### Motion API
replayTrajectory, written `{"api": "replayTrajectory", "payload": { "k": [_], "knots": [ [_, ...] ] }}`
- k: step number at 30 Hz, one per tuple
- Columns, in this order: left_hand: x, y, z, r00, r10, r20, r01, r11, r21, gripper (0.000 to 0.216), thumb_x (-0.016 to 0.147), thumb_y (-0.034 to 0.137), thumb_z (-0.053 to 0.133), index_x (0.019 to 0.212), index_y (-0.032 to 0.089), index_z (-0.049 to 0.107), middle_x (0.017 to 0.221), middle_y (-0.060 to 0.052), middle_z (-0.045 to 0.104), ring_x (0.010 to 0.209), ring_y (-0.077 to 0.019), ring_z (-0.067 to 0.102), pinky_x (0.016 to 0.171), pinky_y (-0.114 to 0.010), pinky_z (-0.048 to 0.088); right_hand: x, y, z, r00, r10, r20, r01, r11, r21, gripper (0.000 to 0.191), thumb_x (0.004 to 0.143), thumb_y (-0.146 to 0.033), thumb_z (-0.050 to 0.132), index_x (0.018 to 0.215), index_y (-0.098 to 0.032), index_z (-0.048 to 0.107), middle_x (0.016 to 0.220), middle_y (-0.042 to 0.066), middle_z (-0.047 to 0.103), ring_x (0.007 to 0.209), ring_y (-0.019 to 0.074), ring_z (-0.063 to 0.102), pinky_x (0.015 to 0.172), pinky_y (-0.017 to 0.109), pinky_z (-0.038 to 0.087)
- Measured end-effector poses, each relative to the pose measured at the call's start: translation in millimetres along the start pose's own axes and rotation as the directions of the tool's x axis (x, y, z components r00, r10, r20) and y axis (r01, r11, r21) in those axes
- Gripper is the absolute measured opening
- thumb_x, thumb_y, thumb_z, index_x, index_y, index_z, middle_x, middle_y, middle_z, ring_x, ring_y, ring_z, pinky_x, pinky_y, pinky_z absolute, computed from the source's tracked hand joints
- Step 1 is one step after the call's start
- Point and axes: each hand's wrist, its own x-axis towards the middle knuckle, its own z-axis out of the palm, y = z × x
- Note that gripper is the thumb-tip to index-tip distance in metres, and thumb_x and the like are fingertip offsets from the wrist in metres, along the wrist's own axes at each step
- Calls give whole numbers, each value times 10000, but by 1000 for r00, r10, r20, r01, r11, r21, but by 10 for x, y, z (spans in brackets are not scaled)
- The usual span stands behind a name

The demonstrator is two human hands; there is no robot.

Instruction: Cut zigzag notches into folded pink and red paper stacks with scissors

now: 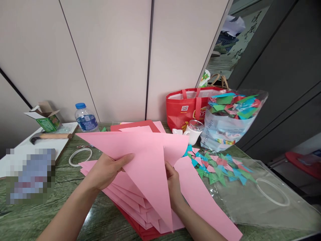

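Observation:
My left hand [109, 170] and my right hand [173, 182] hold up a pink sheet of paper [147, 157] folded into a triangle, its long tip pointing down toward me. The left fingers pinch its left edge; the right hand grips it from behind near the middle. Under it lies a stack of pink paper [130, 195] on a few red sheets [145, 231], resting on a green marble-patterned table [37, 217]. A long pink strip [205, 201] lies just right of my right wrist.
Small folded paper pieces in several colours [220, 167] lie right of the stack; more fill a clear plastic bag [230, 117]. A red tote bag [187, 107], white jar [194, 131], water bottle [85, 117], hammer [50, 136], small open box [46, 118] and two tape rings [80, 156] stand around.

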Motion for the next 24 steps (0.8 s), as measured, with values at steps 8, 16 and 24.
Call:
{"api": "replayTrajectory", "payload": {
  "k": [8, 16, 24],
  "knots": [
    [10, -38, 20, 999, 15, 43, -16, 1000, 7, 262, 679, 324, 684, 892, 177, 641, 891, -49, 653, 783, -196, 572, 608, -284, 481, 20, -29, 1, 1000, -4, 16, 4, 1000, -29, 311, 579, -133, 683, 882, -169, 623, 907, 59, 688, 821, 232, 620, 634, 286, 506],
    [26, -52, 22, 999, 28, 31, -30, 997, 67, 235, 685, 332, 675, 855, 172, 644, 853, -39, 651, 747, -184, 570, 586, -274, 475, 43, -12, -19, 1000, -1, 25, 0, 999, 45, 337, 598, -131, 677, 925, -170, 610, 943, 67, 679, 871, 223, 621, 714, 297, 504],
    [29, -40, -22, 1000, 12, 24, -13, 998, 65, 280, 677, 341, 673, 900, 174, 643, 913, -58, 653, 800, -213, 577, 613, -296, 473, 49, 31, -22, 998, -13, 61, 10, 998, 56, 348, 617, -114, 662, 956, -168, 604, 963, 75, 678, 875, 216, 622, 723, 300, 505]
  ]
}}
